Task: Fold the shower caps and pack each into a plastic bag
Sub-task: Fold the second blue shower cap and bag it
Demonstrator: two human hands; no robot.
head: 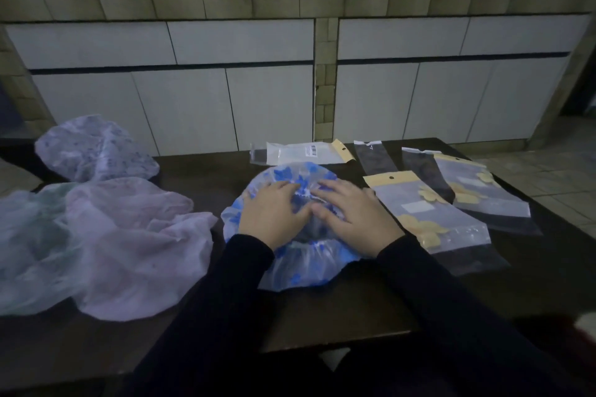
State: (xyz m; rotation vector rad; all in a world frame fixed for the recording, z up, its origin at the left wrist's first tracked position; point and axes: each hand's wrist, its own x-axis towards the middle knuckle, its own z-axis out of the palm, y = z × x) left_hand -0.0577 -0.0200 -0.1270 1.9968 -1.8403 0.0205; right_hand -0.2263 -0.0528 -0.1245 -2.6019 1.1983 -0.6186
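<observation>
Both hands flat, fingers straight, pressing blue-flowered shower cap (303,261) on table (354,309): left hand (274,213), right hand (354,216). Nearest plastic bag (429,219) lies just right of right hand, long axis running away from person.

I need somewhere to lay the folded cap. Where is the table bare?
Bare: the near table strip below the blue cap, and the far patch between the speckled cap and the white packet. Crowded: loose caps on the left, plastic bags on the right.
</observation>
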